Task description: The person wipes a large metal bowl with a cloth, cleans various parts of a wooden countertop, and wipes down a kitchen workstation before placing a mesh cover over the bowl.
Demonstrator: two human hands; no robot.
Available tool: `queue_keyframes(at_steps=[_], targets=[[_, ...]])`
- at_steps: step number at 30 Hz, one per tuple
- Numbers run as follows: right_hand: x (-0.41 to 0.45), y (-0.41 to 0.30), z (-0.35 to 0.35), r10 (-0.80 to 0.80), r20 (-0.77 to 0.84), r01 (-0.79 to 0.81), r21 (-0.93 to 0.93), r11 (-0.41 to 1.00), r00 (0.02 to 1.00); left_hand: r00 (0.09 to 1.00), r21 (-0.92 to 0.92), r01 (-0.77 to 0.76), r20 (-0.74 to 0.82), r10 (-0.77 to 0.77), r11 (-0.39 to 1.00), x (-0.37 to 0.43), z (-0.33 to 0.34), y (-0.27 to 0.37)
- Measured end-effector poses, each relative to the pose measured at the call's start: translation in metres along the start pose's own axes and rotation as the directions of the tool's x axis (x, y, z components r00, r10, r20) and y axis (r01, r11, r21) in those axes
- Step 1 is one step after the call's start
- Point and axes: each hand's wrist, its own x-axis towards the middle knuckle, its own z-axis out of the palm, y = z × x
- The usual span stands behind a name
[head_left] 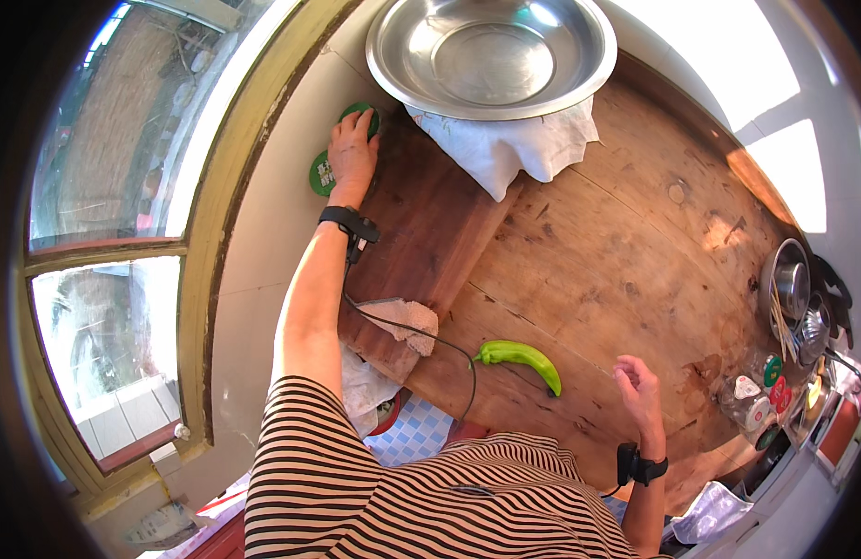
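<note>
My left hand (353,150) reaches to the back left, its fingers closed over a round green lid (366,119) near the wall. What sits beneath that lid is hidden. A second green lid (322,175), bearing writing, shows beside my wrist. My right hand (638,388) hovers over the wooden table (598,258) at the front right, fingers loosely bent with nothing in them. Between my arms lies a long green pepper (521,358), its stem pointing left. A dark wooden board (416,223) lies under and beside my left arm.
A wide steel basin (493,63) stands at the back over a white cloth (507,143). A folded pinkish cloth (402,321) lies on the board, crossed by a black cable (430,334). Steel bowls (786,279) and lidded jars (751,398) crowd the right. A window (116,244) is left.
</note>
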Motion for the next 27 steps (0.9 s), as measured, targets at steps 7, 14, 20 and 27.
queue_keyframes(at_steps=[7, 14, 20, 27], targets=[[-0.0024, 0.0009, -0.0002, 0.015, 0.002, -0.015, -0.016, 1.0, 1.0, 1.0, -0.015, -0.017, 0.02, 0.018, 1.0, 0.0037, 0.0046, -0.0016], [-0.0016, 0.0, 0.0, 0.011, 0.005, -0.01, -0.015, 1.0, 1.0, 0.999, 0.027, -0.006, 0.042, 0.005, 1.0, 0.0049, 0.0062, 0.0008], [-0.0009, 0.0014, 0.0006, 0.01, 0.009, -0.01, -0.027, 1.0, 1.0, 0.999, 0.034, -0.035, 0.03, 0.034, 0.999, 0.0047, 0.0063, -0.0033], [-0.0014, 0.0025, -0.0001, -0.02, -0.005, 0.02, -0.003, 1.0, 1.0, 1.0, 0.032, -0.022, 0.021, 0.021, 0.999, 0.0056, 0.0056, 0.0043]])
